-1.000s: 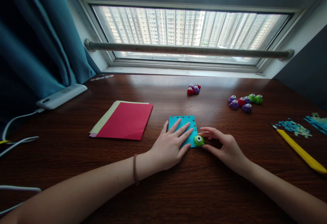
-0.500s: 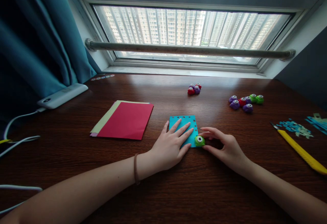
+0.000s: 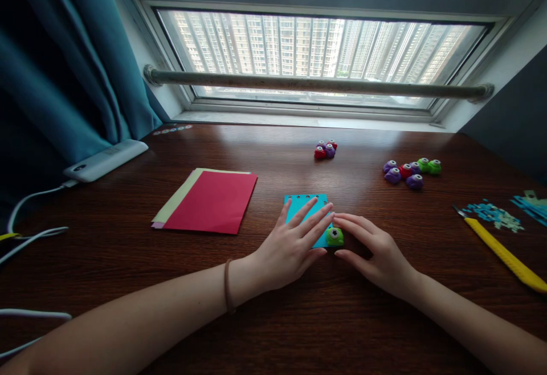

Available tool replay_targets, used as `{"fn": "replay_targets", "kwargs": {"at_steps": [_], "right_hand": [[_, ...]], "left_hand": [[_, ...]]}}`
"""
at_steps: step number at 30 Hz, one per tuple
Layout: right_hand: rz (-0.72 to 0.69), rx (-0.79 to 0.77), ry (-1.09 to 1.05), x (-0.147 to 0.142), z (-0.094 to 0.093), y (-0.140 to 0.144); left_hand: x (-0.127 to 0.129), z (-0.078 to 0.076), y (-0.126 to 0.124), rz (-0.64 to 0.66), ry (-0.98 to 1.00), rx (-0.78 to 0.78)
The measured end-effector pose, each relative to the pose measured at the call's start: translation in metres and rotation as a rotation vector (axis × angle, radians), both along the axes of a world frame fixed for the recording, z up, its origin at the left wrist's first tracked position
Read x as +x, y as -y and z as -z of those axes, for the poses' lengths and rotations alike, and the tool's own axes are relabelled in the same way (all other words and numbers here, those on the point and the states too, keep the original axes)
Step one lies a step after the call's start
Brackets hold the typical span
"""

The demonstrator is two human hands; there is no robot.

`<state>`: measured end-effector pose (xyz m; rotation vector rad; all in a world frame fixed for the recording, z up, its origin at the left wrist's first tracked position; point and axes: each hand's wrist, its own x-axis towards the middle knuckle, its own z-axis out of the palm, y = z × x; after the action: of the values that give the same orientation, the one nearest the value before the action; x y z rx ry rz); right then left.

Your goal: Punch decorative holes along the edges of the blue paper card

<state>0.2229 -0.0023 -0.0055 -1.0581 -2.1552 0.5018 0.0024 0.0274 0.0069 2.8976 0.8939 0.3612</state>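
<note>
On the wooden surface [image 3: 273,329]: red paper stack [image 3: 209,202], two clusters of small craft punches [image 3: 325,150] [image 3: 411,171], yellow utility knife [image 3: 504,255], blue paper scraps [image 3: 491,214], white power bank [image 3: 105,160].

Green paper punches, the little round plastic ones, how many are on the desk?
3: one green plastic punch on the blue paper's corner at the right hand's fingertips, two in the far right cluster. Others may be hidden.

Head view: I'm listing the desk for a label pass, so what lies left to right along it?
White power bank → red paper stack → blue paper → green punch → purple-red-green punches → yellow knife.
</note>
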Motion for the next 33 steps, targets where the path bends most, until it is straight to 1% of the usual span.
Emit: {"fn": "replay_targets", "kwargs": {"at_steps": [2,4,6,9,14,18,22,28,33], "right_hand": [[-0.042,0.087,0.109,-0.0015,-0.0011,0.0022],[-0.073,0.123,0.208,-0.0033,-0.0024,0.0042],[-0.079,0.125,0.264,-0.0049,-0.0034,0.0053],[-0.071,0.112,0.276,-0.0058,-0.0040,0.0058],[-0.081,0.068,0.224,-0.0051,-0.0030,0.0052],[-0.086,0.070,0.211,-0.0052,-0.0015,0.0048],[-0.074,0.082,0.240,-0.0055,-0.0003,0.0046],[-0.061,0.123,0.313,-0.0066,-0.0009,0.0053],[-0.042,0.140,0.331,-0.0080,-0.0003,0.0057]], "left_hand": [[-0.0007,-0.0031,0.0005,0.074,-0.001,-0.017],[-0.0011,-0.0053,0.0001,0.161,-0.011,-0.046],[-0.0013,-0.0064,-0.0005,0.237,-0.020,-0.072],[-0.0011,-0.0060,0.0001,0.283,-0.009,-0.094],[-0.0006,-0.0033,0.0028,0.273,0.008,-0.088],[-0.0006,-0.0040,0.0029,0.260,-0.021,-0.063],[-0.0004,-0.0049,0.0022,0.240,-0.046,-0.054],[-0.0007,-0.0031,0.0038,0.262,-0.030,-0.067],[0.0006,-0.0093,0.0086,0.254,0.010,-0.115]]}}
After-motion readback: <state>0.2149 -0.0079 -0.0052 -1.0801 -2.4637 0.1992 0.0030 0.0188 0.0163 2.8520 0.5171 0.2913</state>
